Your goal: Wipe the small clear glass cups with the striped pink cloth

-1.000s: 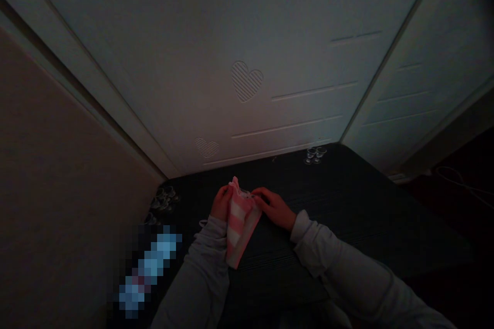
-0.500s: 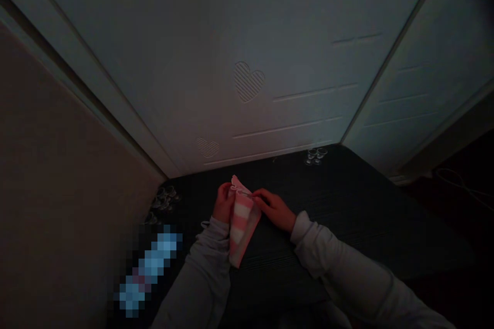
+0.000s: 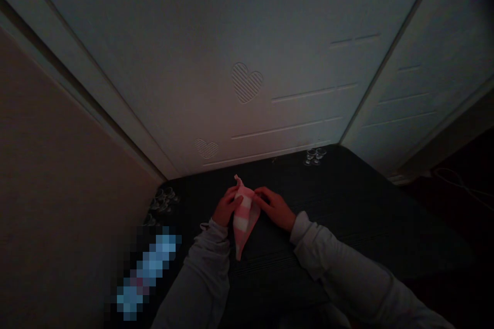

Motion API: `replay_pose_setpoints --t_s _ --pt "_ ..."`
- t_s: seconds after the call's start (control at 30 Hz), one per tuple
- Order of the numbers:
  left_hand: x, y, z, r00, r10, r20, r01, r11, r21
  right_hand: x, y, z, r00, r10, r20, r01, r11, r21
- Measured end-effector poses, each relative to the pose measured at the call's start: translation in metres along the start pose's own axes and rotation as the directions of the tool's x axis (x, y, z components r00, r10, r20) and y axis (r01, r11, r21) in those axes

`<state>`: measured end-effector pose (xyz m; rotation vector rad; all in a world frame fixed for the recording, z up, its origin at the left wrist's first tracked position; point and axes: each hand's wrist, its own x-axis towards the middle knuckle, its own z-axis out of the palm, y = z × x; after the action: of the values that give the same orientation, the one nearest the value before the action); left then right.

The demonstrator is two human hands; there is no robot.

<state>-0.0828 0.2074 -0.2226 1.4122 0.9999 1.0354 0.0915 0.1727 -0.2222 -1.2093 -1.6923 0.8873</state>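
Note:
A pink-and-white striped cloth point(image 3: 242, 213) is bunched between my two hands above the dark table, its lower corner hanging toward me. My left hand point(image 3: 227, 206) grips the cloth's left side, thumb across the front. At its upper right edge, my right hand point(image 3: 275, 206) pinches the fabric between thumb and fingers. Whether something lies inside the folds, I cannot tell. Several small clear stemmed glasses point(image 3: 165, 198) stand at the table's left edge, left of my left hand. Toward the back right is another group of small stemmed glasses point(image 3: 314, 156).
The black wood-grain table point(image 3: 347, 205) meets a white panel point(image 3: 247, 123) with embossed hearts. A brown wall or panel point(image 3: 57, 190) rises on the left. A blurred-out bright patch point(image 3: 150, 267) lies at the lower left. A pale cord point(image 3: 455, 180) is at the far right.
The cloth has been turned and gathered; its top corner now points up more narrowly. My left thumb has come over the cloth's front. My right hand stays nearly in place.

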Motion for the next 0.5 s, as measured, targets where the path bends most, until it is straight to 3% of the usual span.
replay_pose_setpoints --t_s 0.23,0.4,0.5 --pt "-0.001 0.004 -0.005 0.989 -0.131 0.065 0.132 0.991 -0.013 -0.003 -0.005 0.0 0.997 -0.057 0.045 0.06 0.996 -0.071" --pt "0.0 0.005 -0.004 0.955 -0.29 0.054 0.292 0.903 -0.315 -0.004 -0.01 0.001 0.996 -0.045 0.071 0.048 0.998 -0.041" --pt "0.003 0.002 -0.003 0.952 -0.307 0.018 0.273 0.817 -0.509 -0.003 -0.01 0.001 0.999 -0.032 0.039 0.033 0.999 -0.033"
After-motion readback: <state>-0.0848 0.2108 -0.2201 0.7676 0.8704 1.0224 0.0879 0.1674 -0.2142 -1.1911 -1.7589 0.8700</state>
